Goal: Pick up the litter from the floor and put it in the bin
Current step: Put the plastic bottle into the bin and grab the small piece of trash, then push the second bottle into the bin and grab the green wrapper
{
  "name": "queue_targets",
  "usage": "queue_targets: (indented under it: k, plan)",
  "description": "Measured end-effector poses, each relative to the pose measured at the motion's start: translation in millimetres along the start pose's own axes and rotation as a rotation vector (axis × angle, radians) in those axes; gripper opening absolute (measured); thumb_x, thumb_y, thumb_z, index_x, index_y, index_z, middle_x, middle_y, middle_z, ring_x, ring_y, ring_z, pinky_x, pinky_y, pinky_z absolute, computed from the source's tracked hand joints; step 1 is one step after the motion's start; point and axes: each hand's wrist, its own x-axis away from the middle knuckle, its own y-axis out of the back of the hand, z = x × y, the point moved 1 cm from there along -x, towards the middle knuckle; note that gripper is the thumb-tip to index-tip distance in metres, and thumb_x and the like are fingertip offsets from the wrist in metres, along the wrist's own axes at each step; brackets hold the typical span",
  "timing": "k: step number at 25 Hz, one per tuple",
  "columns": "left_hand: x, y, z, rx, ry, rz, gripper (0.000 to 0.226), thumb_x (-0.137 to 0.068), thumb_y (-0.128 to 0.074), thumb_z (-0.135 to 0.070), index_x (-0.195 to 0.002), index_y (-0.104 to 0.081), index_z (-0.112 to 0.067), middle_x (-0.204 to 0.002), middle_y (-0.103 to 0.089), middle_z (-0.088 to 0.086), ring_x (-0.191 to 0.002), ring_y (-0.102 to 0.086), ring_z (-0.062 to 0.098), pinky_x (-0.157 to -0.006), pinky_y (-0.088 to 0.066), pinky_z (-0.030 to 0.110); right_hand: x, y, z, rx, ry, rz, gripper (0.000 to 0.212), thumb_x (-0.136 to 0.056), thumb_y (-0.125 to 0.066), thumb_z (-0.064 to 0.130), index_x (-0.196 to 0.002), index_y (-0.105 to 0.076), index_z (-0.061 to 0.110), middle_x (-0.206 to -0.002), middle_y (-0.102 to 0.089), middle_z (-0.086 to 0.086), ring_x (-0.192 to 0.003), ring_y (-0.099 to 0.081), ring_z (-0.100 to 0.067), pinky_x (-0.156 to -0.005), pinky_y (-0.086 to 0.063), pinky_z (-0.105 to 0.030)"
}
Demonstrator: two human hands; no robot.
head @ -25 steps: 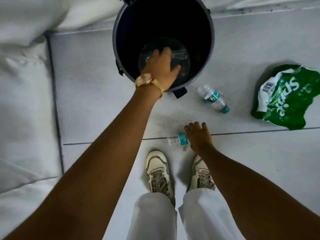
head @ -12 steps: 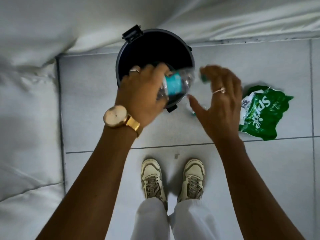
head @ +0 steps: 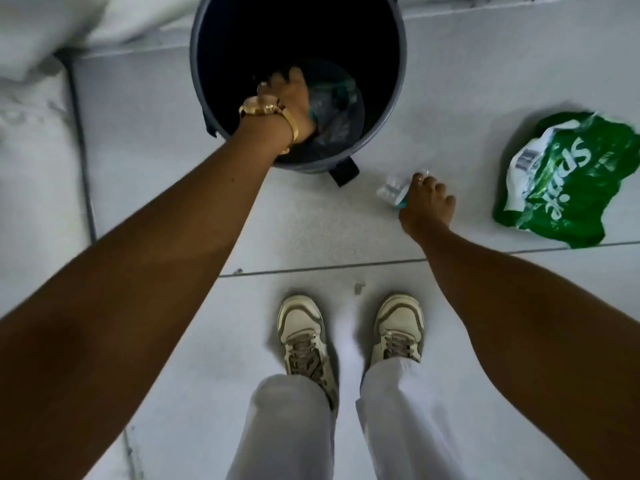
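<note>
The dark round bin (head: 399, 77) stands on the white tiled floor ahead of my feet. My left hand (head: 291, 98), with a gold watch on the wrist, reaches deep inside it, fingers curled on a clear plastic bottle (head: 332, 102) with a teal label; several clear plastics lie at the bottom. To the right of the bin, my right hand (head: 427, 206) is down on the floor, closed over a small clear water bottle (head: 391, 190) whose end sticks out to the left. A crumpled green Sprite wrapper (head: 568, 181) lies further right.
White bedding (head: 31, 140) fills the left side and the top left corner. A tiny scrap (head: 358, 287) lies on the tile just ahead of my shoes (head: 301, 327). A black pedal (head: 343, 171) juts from the bin's near side.
My left hand has gone from above the rim down into the bin with the teal-labelled bottle. My right hand has dropped from mid-air onto the second bottle on the floor.
</note>
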Motion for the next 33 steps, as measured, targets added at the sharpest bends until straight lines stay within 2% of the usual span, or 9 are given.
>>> queue_targets:
  k: [3,7,10,13,16,20,22,27,33]
  plan:
    - [21.6,7.5,-7.2,0.098,-0.047,-0.125,0.06,-0.094,-0.052,-0.021,-0.146,-0.026,-0.007,-0.143,-0.039,0.026,-0.13,-0.038,0.047,-0.105,-0.039,0.053,12.5,7.7,-8.7,-0.209,-0.079,-0.082,0.062,-0.089,-0.064,0.02,-0.141,-0.035,0.005,-0.139,-0.045,-0.021,-0.126,-0.045,-0.038,-0.102,-0.042,-0.049]
    - [80.1,39.6,-26.6,0.579,-0.144,-0.178,0.054,-0.091,-0.059,-0.012,-0.14,-0.039,-0.014,-0.136,-0.051,0.015,-0.121,-0.052,0.029,-0.098,-0.047,0.037,71.3,97.9,6.9,-0.987,-0.077,-0.379,0.056,-0.088,-0.067,0.032,-0.135,-0.045,0.01,-0.128,-0.055,-0.011,-0.112,-0.057,-0.021,-0.089,-0.049,-0.024]
    - [121.8,73.8,-49.6,0.856,-0.241,0.126,0.07,-0.081,-0.074,-0.019,-0.141,-0.037,-0.025,-0.134,-0.052,0.0,-0.114,-0.056,0.012,-0.094,-0.05,0.027,110.1,180.8,39.8,-1.391,0.05,-0.276,0.054,-0.084,-0.07,0.039,-0.128,-0.051,0.013,-0.116,-0.064,-0.003,-0.094,-0.068,-0.011,-0.075,-0.06,-0.024]
    - [124.1,93.7,-47.8,0.727,-0.279,-0.09,0.069,-0.082,-0.073,-0.02,-0.14,-0.036,-0.021,-0.132,-0.057,0.002,-0.112,-0.061,0.016,-0.09,-0.054,0.032,107.4,215.0,82.3,-1.536,0.115,-0.064,0.062,-0.073,-0.074,0.051,-0.118,-0.058,0.012,-0.109,-0.072,-0.006,-0.095,-0.072,-0.017,-0.082,-0.062,-0.041]
    - [86.3,91.1,-22.4,0.474,-0.097,-0.306,0.063,-0.085,-0.068,-0.018,-0.139,-0.036,-0.015,-0.131,-0.056,0.017,-0.113,-0.06,0.036,-0.089,-0.054,0.049,91.6,224.2,107.3,-1.421,0.117,0.027,0.07,-0.073,-0.062,0.067,-0.117,-0.06,0.012,-0.111,-0.071,-0.006,-0.1,-0.07,-0.02,-0.086,-0.059,-0.046]
    - [23.5,62.4,-1.4,0.225,0.014,-0.167,0.07,-0.083,-0.067,-0.011,-0.143,-0.03,-0.01,-0.134,-0.047,0.028,-0.118,-0.052,0.049,-0.099,-0.046,0.053,56.0,190.9,68.5,-1.409,-0.112,-0.46,0.029,-0.092,-0.06,0.036,-0.104,-0.064,0.01,-0.102,-0.066,-0.001,-0.088,-0.063,-0.01,-0.083,-0.055,-0.02]
    - [6.0,49.0,-1.3,0.185,0.008,-0.114,0.077,-0.083,-0.068,-0.012,-0.147,-0.025,-0.011,-0.14,-0.04,0.03,-0.124,-0.046,0.051,-0.104,-0.041,0.054,36.4,157.3,27.3,-1.121,-0.23,-0.637,0.022,-0.091,-0.06,0.029,-0.103,-0.068,0.012,-0.114,-0.061,-0.006,-0.104,-0.058,-0.017,-0.093,-0.047,-0.027]
    - [-8.6,25.1,-10.9,0.036,0.015,-0.144,0.077,-0.084,-0.068,-0.014,-0.147,-0.023,-0.011,-0.146,-0.03,0.027,-0.129,-0.038,0.052,-0.103,-0.042,0.058,-1.4,53.2,-94.4,-0.282,-0.289,-0.236,0.033,-0.086,-0.064,0.039,-0.116,-0.067,0.025,-0.162,-0.008,-0.017,-0.148,-0.003,-0.04,-0.118,-0.009,-0.055]
    - [10.3,14.3,-25.3,-0.084,-0.066,-0.301,0.04,-0.093,-0.053,-0.022,-0.131,-0.048,-0.012,-0.136,-0.042,0.025,-0.123,-0.041,0.05,-0.094,-0.043,0.058,-23.3,18.9,-131.8,-0.283,-0.566,-0.045,0.057,-0.088,-0.059,0.045,-0.128,-0.055,0.006,-0.162,0.0,-0.021,-0.148,0.004,-0.043,-0.118,-0.003,-0.061]
